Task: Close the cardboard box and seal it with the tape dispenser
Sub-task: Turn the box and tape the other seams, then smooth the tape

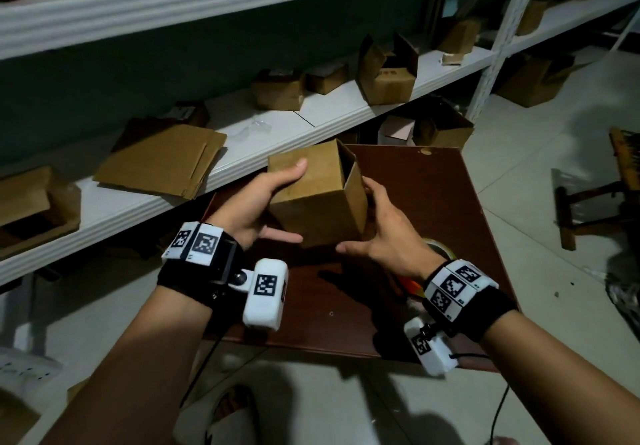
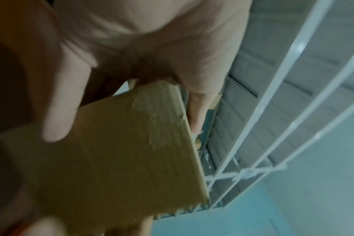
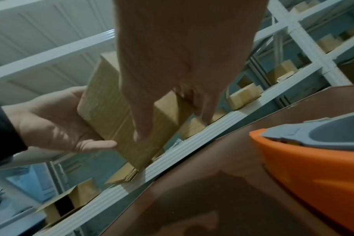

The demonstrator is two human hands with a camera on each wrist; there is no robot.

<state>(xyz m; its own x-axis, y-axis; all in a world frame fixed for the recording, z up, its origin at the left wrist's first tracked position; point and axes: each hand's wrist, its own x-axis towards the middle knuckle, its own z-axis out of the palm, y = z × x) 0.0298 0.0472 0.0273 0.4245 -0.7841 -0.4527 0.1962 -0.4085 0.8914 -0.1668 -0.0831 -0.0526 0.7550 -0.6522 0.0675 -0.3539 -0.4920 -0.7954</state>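
Both forearms are bare. Each wrist wears a black fabric band point(image 1: 194, 282) topped with white blocks printed with black square-code markers point(image 1: 202, 244). A white padded camera pod point(image 1: 266, 293), also marked, hangs from each band on a small joint, trailing a thin black cable point(image 1: 498, 413).

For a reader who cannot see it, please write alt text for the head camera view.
Two bare hands hold a small cardboard box above a dark brown table: the left hand grips its left side, the right hand its right. White shelves behind carry more boxes and flattened cardboard.
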